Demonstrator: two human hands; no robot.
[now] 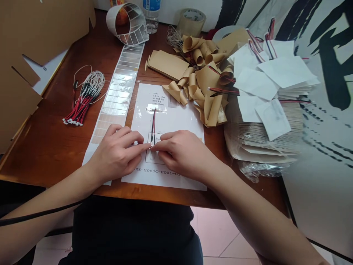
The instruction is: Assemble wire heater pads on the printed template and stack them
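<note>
Red-black twin wire [153, 127] runs down a printed paper sheet [179, 121] to a tiny white connector [151, 145], pinched between the fingertips [146, 146] of left hand [116, 156] and right hand [183, 152], both closed on it. Glossy label strip [118, 92] lies left of the grip; curled kraft paper [198, 84] lies beyond.

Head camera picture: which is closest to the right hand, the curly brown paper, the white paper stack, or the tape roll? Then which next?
1. The curly brown paper, just ahead of the right hand.
2. The white paper stack, off to its right.
3. The tape roll, at the table's far edge.
</note>
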